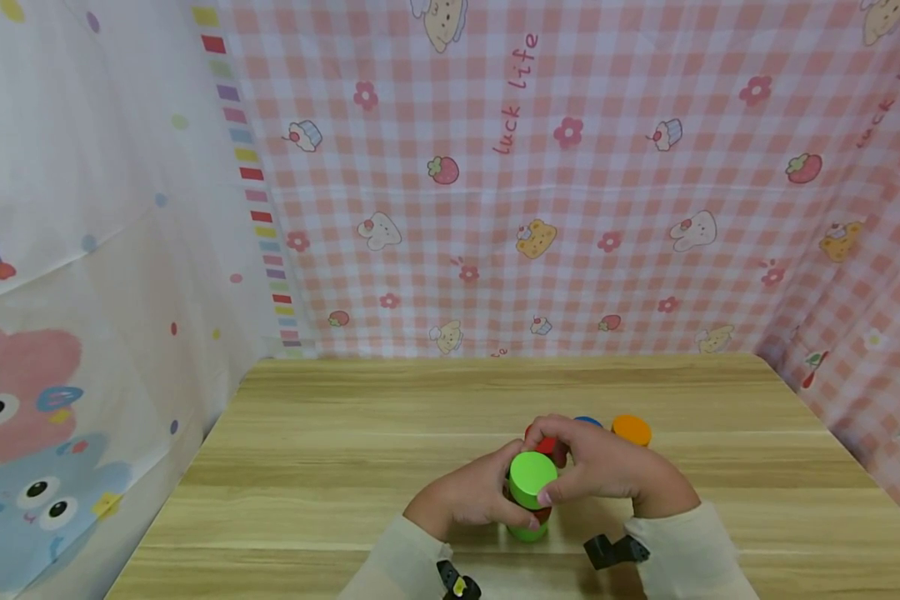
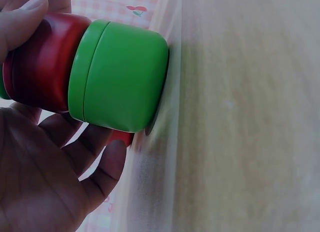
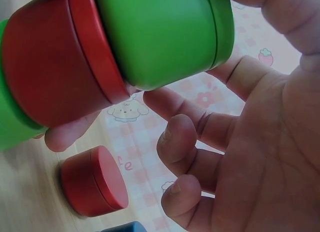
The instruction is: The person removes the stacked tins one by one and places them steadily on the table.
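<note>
Three small lidded round tins form a column on the table. At the bottom is a green tin [image 2: 120, 76], a red tin [image 2: 47, 61] sits on it, and another green tin [image 1: 532, 477] is at the top. My left hand [image 1: 476, 493] holds the red tin between thumb and fingers. My right hand [image 1: 607, 467] pinches the upper green tin near its lid, its other fingers loosely bent. In the right wrist view a thin gap shows at one edge between upper green and red tins; whether they touch elsewhere I cannot tell.
Behind the hands stand a loose red tin [image 3: 95, 182], a blue tin [image 1: 588, 420] partly hidden by the right hand, and an orange tin [image 1: 632, 429]. The wooden table [image 1: 345, 450] meets a checked cloth [image 1: 495, 275] at the back and cloths at both sides.
</note>
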The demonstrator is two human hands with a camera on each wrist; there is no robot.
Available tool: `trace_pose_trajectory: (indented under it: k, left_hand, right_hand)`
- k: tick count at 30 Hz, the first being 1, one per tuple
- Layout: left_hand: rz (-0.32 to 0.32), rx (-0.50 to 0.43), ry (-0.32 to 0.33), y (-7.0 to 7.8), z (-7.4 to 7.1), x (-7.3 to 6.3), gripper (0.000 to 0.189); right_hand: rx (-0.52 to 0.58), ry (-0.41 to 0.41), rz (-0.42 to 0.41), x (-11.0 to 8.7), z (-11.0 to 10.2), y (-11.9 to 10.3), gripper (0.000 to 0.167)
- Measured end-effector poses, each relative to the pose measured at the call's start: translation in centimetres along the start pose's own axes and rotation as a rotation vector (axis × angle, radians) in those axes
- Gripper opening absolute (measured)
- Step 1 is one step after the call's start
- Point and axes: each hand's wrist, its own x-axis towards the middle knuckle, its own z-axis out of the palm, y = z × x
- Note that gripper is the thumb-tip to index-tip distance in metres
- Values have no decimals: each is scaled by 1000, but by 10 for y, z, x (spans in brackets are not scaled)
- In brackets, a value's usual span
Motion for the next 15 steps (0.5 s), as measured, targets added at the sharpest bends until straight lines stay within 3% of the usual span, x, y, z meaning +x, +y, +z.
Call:
trace_pose_trajectory:
  k: [15]
  left_hand:
    - [7,-16,-10,-3,0,1,67]
  right_hand:
    - [18,-1,-12,-1,0,-2,44]
